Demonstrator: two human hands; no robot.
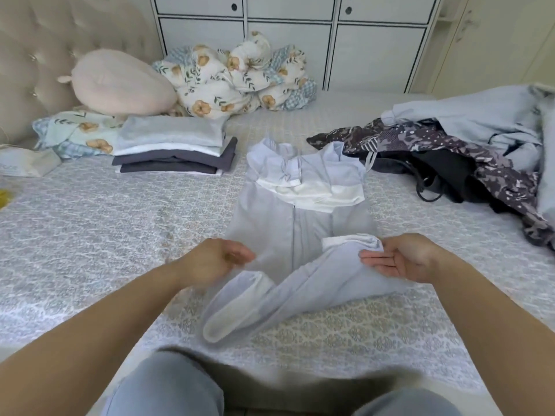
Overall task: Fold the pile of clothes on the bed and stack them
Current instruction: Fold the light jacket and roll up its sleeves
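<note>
Pink cushion (120, 84) leaned on tufted headboard (45, 52), far left. Floral quilt (240, 76) sat bunched just beside cushion, against white cabinet (288, 31) behind. Floral pillow (75, 133) lay flat below cushion. White bag (27, 162) rested at left edge, near pillow. Yellow scrap (5, 196) showed at left border, too cut off to identify. Patterned grey bedspread (90, 223) covered mattress. Cream door (492, 40) stood at far right.

A home bedroom is shown. A bed (90, 235) with a patterned cover is spread beneath the hands, a tufted headboard (33, 55) is seen far to their left, and white wardrobe doors (288, 40) are seen beyond them.
</note>
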